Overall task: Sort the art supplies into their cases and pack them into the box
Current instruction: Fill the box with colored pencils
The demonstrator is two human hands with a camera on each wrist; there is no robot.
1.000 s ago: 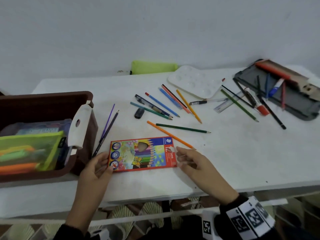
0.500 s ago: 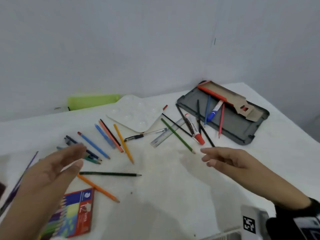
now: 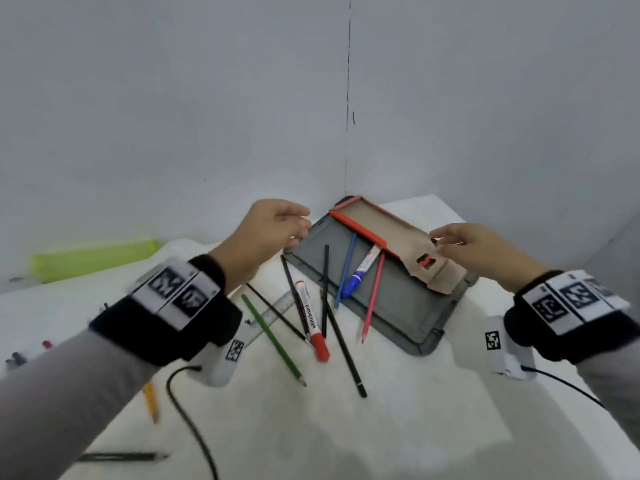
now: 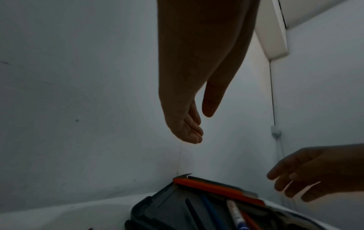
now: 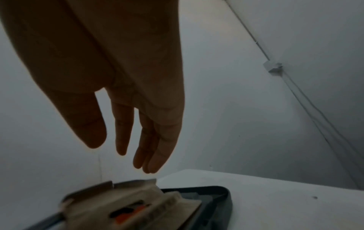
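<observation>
A grey zip case [image 3: 408,306] lies open at the table's far right corner. On it rests an opened cardboard pencil box [image 3: 391,237] with a red edge, along with a blue marker [image 3: 362,271], a blue pencil [image 3: 346,268] and a pink pencil [image 3: 374,296]. My left hand [image 3: 304,221] hovers over the case's far left corner, fingers loosely curled and holding nothing. Over the box's torn flap, my right hand [image 3: 437,241] has straight fingers and nothing in it. In the right wrist view the fingers [image 5: 149,155] hang just above the box [image 5: 128,202].
Loose on the table before the case lie a red whiteboard marker [image 3: 311,323], a green pencil [image 3: 273,341], a ruler [image 3: 273,313] and black pencils [image 3: 343,344]. A lime pouch [image 3: 90,258] lies far left. A yellow pencil [image 3: 150,400] lies nearer me. Walls meet behind the case.
Both hands left the coloured-pencil box near the front edge and reached to the grey case at the far right. The view swung right, so the brown box is out of sight.
</observation>
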